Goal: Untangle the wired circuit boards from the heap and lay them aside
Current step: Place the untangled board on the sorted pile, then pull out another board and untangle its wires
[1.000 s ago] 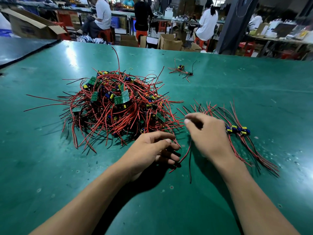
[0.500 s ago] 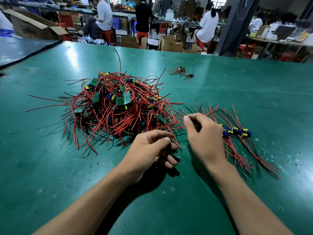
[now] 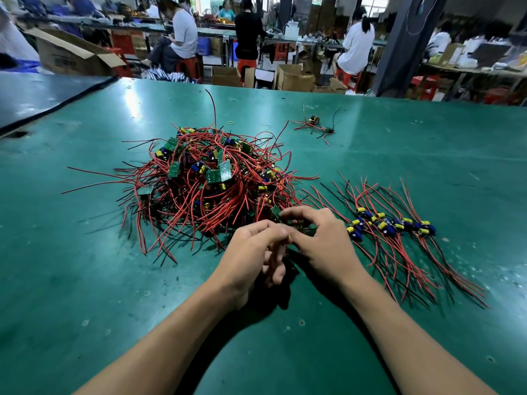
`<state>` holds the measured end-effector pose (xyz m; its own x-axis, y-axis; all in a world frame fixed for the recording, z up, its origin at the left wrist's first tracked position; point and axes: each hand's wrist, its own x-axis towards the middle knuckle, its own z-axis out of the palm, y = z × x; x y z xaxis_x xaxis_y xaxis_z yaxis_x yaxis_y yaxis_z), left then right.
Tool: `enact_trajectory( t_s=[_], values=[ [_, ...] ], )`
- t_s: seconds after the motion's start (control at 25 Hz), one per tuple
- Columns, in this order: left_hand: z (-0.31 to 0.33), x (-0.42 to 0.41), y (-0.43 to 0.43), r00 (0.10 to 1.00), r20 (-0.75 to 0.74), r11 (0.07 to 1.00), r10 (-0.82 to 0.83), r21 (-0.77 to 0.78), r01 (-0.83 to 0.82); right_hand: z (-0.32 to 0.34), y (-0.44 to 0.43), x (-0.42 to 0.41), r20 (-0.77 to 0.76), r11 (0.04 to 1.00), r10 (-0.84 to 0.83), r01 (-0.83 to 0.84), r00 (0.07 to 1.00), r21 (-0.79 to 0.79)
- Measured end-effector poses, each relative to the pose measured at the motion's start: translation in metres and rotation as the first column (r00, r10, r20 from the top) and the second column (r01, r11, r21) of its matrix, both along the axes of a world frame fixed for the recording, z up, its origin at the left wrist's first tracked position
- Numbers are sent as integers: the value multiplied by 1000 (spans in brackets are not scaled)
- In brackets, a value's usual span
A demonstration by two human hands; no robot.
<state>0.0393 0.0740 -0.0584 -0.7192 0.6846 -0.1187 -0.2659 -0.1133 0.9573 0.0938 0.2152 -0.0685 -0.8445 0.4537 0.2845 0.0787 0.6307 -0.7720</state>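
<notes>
**Board Held at the Heap's Near Edge**

A small green circuit board [image 3: 278, 213] is held in the curled grip of the right hand [image 3: 319, 240], at the near edge of the tangled heap of red-and-black wired boards [image 3: 211, 181]. The left hand [image 3: 251, 252] is curled beside it; what its grip holds cannot be told. A row of separated wired boards [image 3: 390, 223] is laid to the right on the green counter [image 3: 85, 266].

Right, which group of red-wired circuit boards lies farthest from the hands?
The small lone cluster far across the green table; the tangled heap and laid-out row lie much closer.
</notes>
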Motion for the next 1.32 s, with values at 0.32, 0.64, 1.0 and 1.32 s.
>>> enact_trajectory(
  t_s=[0.32, 0.64, 1.0, 1.32],
  values=[
    [-2, -4, 1, 999, 52, 997, -10, 76, 6, 16, 13, 3, -337, 932, -222, 98, 915, -348],
    [-3, -5, 3, 997, 81, 996, -6, 85, -1, 40, 13, 11, -397, 312, -258, -312, 881, -897],
    [-4, -4, 4, 995, 100, 997, -5, 71, -2, 38, 20, 12, -370, 433, -429, -172, 824, -885],
    [-3, -5, 8, 978, 208, 989, 30, 135, -59, 50, 25, 19, -423, 301, -343, -328, 838, -895]
  ],
)
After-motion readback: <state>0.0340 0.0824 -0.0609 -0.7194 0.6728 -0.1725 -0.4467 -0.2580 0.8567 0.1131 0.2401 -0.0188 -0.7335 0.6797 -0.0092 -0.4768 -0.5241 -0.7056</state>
